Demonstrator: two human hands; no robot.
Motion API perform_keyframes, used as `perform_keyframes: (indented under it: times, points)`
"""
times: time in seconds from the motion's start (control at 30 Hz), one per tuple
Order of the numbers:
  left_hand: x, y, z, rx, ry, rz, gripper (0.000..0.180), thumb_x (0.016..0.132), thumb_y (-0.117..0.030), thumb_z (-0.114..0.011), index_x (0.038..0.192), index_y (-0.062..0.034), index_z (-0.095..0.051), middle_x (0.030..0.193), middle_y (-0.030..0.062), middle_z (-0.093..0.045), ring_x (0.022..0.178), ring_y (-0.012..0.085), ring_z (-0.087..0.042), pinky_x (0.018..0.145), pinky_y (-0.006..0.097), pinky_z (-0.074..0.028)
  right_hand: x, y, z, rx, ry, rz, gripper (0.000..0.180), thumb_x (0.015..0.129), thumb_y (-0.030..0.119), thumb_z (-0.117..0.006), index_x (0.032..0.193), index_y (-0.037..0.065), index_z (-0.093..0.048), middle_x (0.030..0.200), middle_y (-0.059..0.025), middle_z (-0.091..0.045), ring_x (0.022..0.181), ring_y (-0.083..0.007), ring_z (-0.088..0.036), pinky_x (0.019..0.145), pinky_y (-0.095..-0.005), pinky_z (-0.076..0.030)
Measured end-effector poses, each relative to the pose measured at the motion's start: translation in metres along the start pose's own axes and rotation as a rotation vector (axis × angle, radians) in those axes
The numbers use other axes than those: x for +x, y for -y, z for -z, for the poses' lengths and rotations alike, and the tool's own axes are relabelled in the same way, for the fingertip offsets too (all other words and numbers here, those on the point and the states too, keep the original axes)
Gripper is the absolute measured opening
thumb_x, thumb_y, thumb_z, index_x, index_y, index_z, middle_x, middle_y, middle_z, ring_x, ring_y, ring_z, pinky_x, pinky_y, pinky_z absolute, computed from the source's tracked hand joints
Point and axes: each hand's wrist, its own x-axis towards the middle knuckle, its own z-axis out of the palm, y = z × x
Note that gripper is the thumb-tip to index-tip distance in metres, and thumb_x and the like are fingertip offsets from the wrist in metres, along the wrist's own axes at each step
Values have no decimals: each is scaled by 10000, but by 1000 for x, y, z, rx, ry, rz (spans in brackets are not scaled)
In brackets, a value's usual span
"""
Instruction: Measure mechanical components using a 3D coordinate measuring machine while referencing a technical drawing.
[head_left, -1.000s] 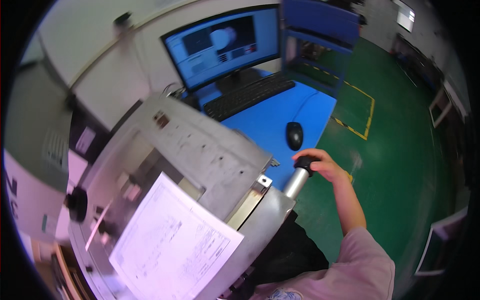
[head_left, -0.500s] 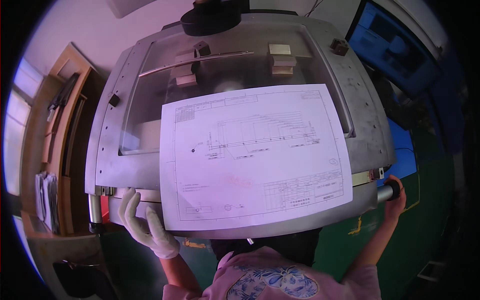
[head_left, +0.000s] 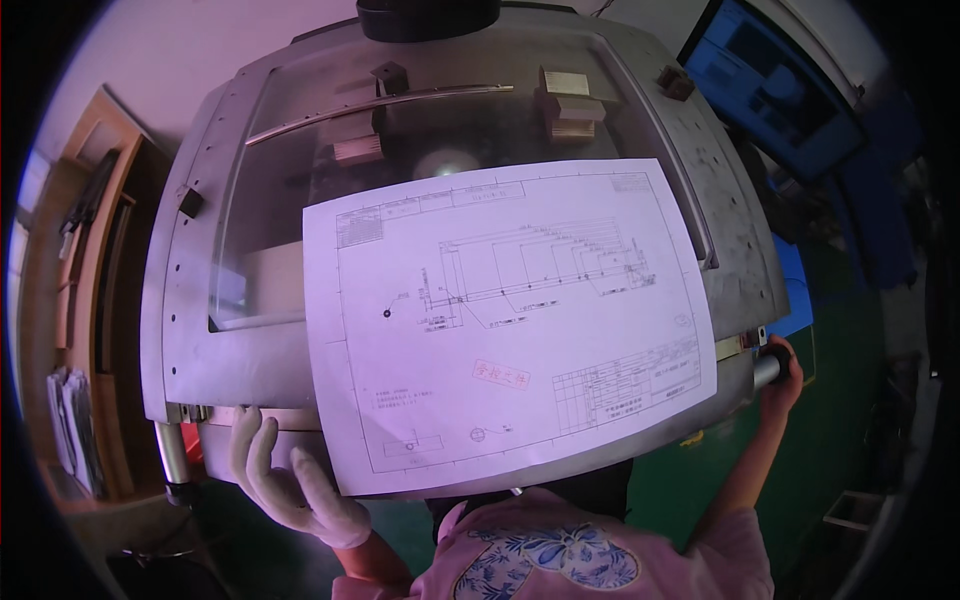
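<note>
One big grey metal machine housing (head_left: 250, 350) fills most of my view, curved like a dome from the lens, with a clear window panel (head_left: 330, 200) set into its top. Through the window I can make out a long thin metal bar (head_left: 380, 102) and a couple of pale ridged blocks (head_left: 566, 102), plus another one (head_left: 358, 150) closer to the left. Over on the far left there's a wooden rack (head_left: 85, 300) with some papers tucked in low down.

Next biggest thing is the white technical drawing sheet (head_left: 505, 330), lying flat on the front slope of the housing and covering the lower right part of the window. It's got line art, a title block in one corner and a small red stamp near the bottom.

Top right, a computer monitor (head_left: 775, 90) is lit up blue, well apart from the machine.

My left hand (head_left: 285, 480), in a white glove, is pressed up against the lower front edge of the housing, just beside the sheet's bottom left corner, fingers spread wide and not wrapped around anything. A steel handle rod (head_left: 172, 455) hangs just to its left, not touched.

My right hand (head_left: 782, 375), bare, has its grip closed around the end of a round metal handle (head_left: 764, 368) sticking out at the housing's right front corner.
</note>
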Motion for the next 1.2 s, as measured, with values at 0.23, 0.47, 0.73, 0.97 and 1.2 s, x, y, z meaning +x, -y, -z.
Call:
perform_keyframes:
  times: [0.23,0.47,0.73,0.97,1.2]
  points:
    - [0,1,-1,-28,-12,9,333,749,-120,-400,1016,61,-481,1091,178,-454,1050,311,-427,920,423,-309,2,-2,-5,0,-9,21,478,763,357,-432,1030,-33,-497,859,-97,-535,806,-187,-505,742,-280,-392]
    - [-1,2,-1,-18,-19,7,329,744,-126,-399,997,65,-491,1091,185,-458,1048,314,-432,921,428,-309,1,-2,-7,4,-28,29,466,759,358,-438,1012,-28,-505,839,-96,-527,788,-188,-499,721,-281,-393]
    - [-1,3,0,-17,-13,11,314,763,-119,-400,1004,61,-491,1102,182,-448,1062,312,-425,927,431,-307,1,-3,-10,24,-41,25,455,761,354,-446,1008,-24,-506,849,-95,-530,795,-187,-503,731,-280,-396]
    - [-2,4,0,-14,-10,17,311,770,-117,-402,1014,56,-489,1107,175,-447,1076,310,-420,928,433,-310,1,-3,-9,46,-23,26,451,761,350,-447,1006,-24,-507,857,-95,-533,803,-186,-506,732,-280,-401]
    - [-1,1,-1,-8,-17,5,307,800,-132,-381,1019,55,-489,1088,165,-475,1103,318,-403,949,444,-285,1,-3,-12,47,-33,25,448,756,344,-452,1011,-20,-508,860,-94,-534,804,-185,-509,729,-277,-405]
